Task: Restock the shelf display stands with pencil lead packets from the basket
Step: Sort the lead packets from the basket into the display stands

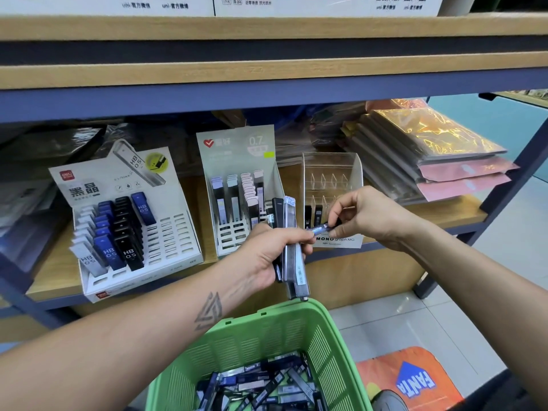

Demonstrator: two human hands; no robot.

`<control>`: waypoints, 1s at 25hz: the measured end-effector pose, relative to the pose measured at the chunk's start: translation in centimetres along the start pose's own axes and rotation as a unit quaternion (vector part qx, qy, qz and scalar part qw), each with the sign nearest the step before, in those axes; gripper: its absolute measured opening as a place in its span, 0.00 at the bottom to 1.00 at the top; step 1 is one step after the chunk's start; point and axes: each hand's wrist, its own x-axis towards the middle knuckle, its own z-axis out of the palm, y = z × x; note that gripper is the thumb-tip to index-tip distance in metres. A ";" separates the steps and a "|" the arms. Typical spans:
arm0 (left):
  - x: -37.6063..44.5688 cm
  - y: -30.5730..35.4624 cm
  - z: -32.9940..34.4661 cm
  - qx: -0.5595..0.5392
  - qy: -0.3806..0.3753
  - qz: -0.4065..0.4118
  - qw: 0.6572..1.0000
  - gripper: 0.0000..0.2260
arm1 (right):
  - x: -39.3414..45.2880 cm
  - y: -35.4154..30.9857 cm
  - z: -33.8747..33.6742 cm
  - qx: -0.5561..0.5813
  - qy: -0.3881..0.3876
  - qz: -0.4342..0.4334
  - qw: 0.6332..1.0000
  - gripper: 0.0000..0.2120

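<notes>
1. Green slotted plastic basket, nearest, is holding loose lead packets.
2. Above it, left hand is gripping a bundle of grey-black packets.
3. Right hand is pinching one blue packet; best lowered upright into a free slot of the clear acrylic stand beyond the basket.

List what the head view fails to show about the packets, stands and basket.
- Bundle of packets: count unclear; left hand wraps it.
- Small packet: label too small; right hand fingers pinch it.
- Clear stand: lower front hidden behind the hands.
- Basket: near part cut off by bottom edge.
</notes>
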 end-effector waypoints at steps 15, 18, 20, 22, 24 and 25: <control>0.2 -0.5 0.6 -0.002 0.031 -0.017 0.999 0.10 | 1.1 0.0 -1.3 0.073 0.160 -0.005 0.984 0.10; 0.1 -0.8 0.5 0.008 0.025 -0.042 0.999 0.09 | 1.2 -0.8 -2.3 -0.078 0.222 -0.043 0.971 0.10; 0.3 -1.0 0.4 0.014 0.027 -0.049 0.998 0.11 | 1.3 -1.0 -2.0 -0.116 0.212 -0.049 0.969 0.09; 0.3 -0.9 0.4 0.014 0.028 -0.049 0.998 0.10 | 1.5 -0.8 -1.7 -0.143 0.193 -0.056 0.969 0.07; 0.3 -0.8 0.4 0.017 0.026 -0.049 0.998 0.08 | 1.7 -0.4 -1.5 -0.178 0.183 -0.060 0.965 0.08; 0.2 -0.7 0.4 0.019 0.025 -0.049 0.998 0.07 | 1.8 -0.4 -1.5 -0.201 0.185 -0.064 0.960 0.09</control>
